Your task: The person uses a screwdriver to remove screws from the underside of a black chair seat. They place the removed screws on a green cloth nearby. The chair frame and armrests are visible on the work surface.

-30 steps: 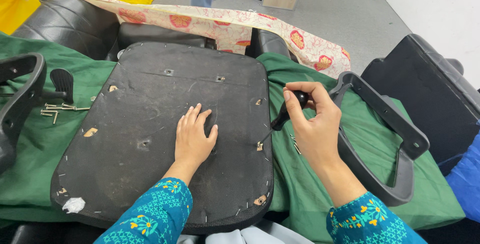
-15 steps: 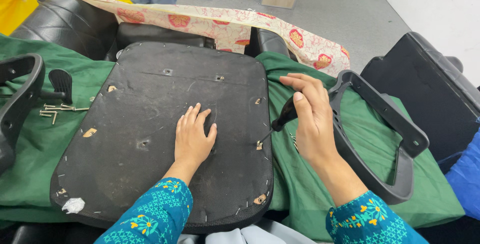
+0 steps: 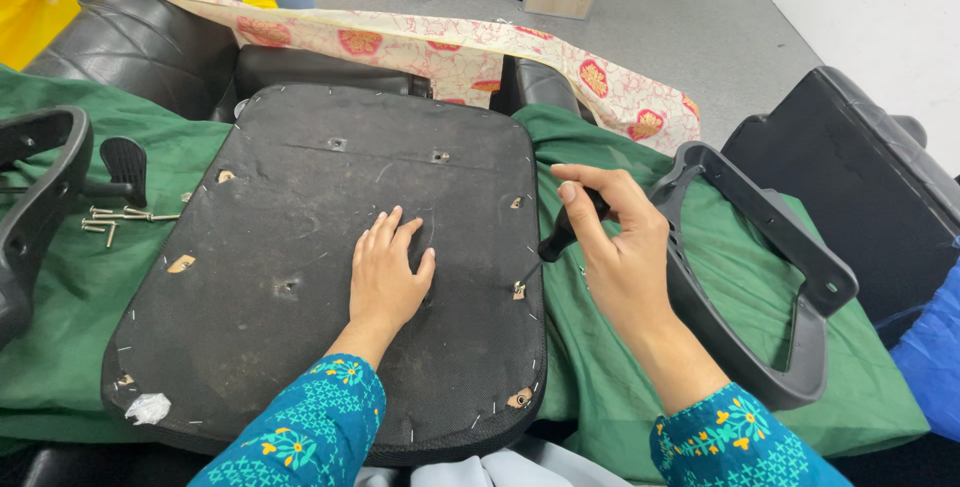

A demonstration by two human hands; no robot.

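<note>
On the upturned black fabric-covered seat base (image 3: 330,247), the left hand (image 3: 388,272) presses flat, fingers released, while the right hand (image 3: 615,247) grasps a black-handled screwdriver (image 3: 565,235), apparently driving a screw at the base's right edge.

Matt black fabric on the seat base (image 3: 300,237) (stapled edges), soft green cloth (image 3: 640,347), smooth plastic armrest (image 3: 770,277).
</note>
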